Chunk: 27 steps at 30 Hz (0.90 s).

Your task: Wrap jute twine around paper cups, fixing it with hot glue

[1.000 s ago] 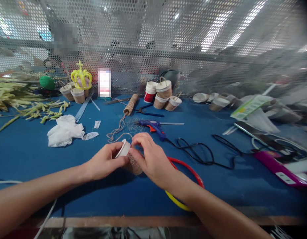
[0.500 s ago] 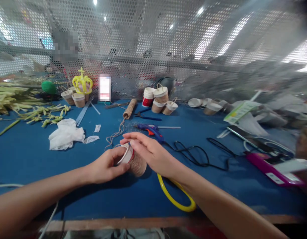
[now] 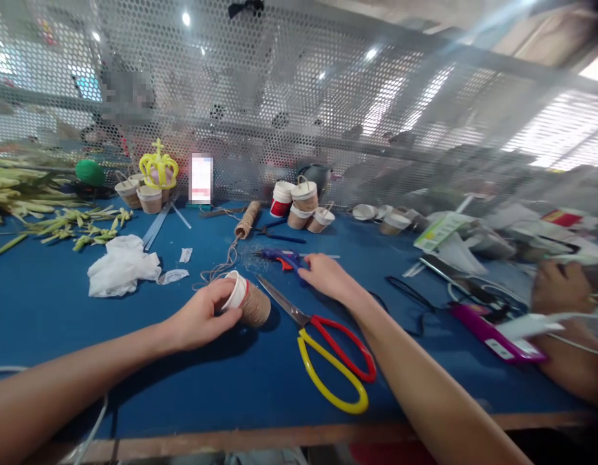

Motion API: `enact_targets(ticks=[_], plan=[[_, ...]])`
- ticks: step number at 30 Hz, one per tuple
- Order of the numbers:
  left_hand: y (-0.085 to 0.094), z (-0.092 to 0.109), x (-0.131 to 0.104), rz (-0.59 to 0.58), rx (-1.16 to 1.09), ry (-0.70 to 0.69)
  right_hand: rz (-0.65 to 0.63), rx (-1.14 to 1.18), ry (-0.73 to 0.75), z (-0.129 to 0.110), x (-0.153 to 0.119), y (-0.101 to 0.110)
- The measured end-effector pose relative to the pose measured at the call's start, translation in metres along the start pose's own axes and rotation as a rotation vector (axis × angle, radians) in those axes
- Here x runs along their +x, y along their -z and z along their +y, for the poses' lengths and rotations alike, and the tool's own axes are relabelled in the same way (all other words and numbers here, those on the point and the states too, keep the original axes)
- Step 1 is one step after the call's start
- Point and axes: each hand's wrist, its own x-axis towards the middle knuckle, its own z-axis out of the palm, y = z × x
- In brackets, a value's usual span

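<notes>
Gripping the twine-wrapped cup point(image 3: 257, 306), the left hand point(image 3: 205, 314) is steadying it — the right hand point(image 3: 324, 274) is grasping the glue gun's point(image 3: 285, 257) handle.

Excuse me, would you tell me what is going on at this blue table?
The left hand holds a white paper cup wrapped in brown twine, tipped on its side. The right hand has its fingers at the handle of a blue glue gun with an orange trigger. Metal scissors with red and yellow handles lie between the forearms. Another person's hand shows at the right.
</notes>
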Motion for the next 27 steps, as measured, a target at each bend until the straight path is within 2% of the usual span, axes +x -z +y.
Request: enact_targets(ticks=[3,6,11,15,18,22,27], plan=[[0.001,0.001,0.001,0.016,-0.001,0.026,-0.12,0.021,-0.058,0.007,0.007,-0.013],[0.003,0.001,0.001,0.007,-0.007,0.014,-0.138,0.116,-0.106,0.004,0.008,-0.018],[0.008,-0.003,0.002,-0.03,-0.04,0.005,-0.04,0.41,-0.09,-0.011,-0.012,0.0],[0.009,-0.008,0.003,-0.058,-0.093,0.026,-0.13,0.642,-0.019,-0.026,-0.035,0.013],[0.009,-0.014,0.004,-0.064,-0.177,0.049,-0.208,0.812,0.048,-0.033,-0.048,0.013],[0.011,-0.021,0.004,-0.06,-0.244,0.088,-0.264,0.723,0.095,-0.037,-0.064,0.01],[0.014,-0.024,0.006,-0.067,-0.29,0.122,-0.137,0.388,0.155,-0.044,-0.079,0.016]])
